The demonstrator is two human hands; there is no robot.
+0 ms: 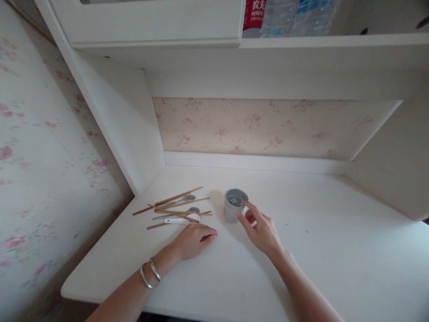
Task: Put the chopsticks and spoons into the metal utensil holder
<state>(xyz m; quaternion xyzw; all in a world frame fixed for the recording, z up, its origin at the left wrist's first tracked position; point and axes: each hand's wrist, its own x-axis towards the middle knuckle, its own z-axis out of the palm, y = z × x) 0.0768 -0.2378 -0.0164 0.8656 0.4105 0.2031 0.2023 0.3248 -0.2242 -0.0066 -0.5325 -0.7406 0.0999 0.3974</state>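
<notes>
A grey cylindrical utensil holder (231,213) stands upright on the white table, with drain holes showing inside its bottom. My right hand (259,227) grips its right side, the index finger at the rim and the thumb lower on the outside. My left hand (194,241) rests on the table with fingers loosely curled together and nothing visible in them. Just beyond it lies a white spoon (182,220). Several wooden chopsticks (172,200) are scattered there, crossing one another. Among them are two metal spoons (188,198), partly covered by the chopsticks.
A white cabinet (161,27) overhangs the table (214,281), its side panel (110,103) rising at the left. Plastic-wrapped bottles (298,18) and a red package (254,15) sit on the upper shelf. Floral wallpaper covers the left wall (40,179) and the back.
</notes>
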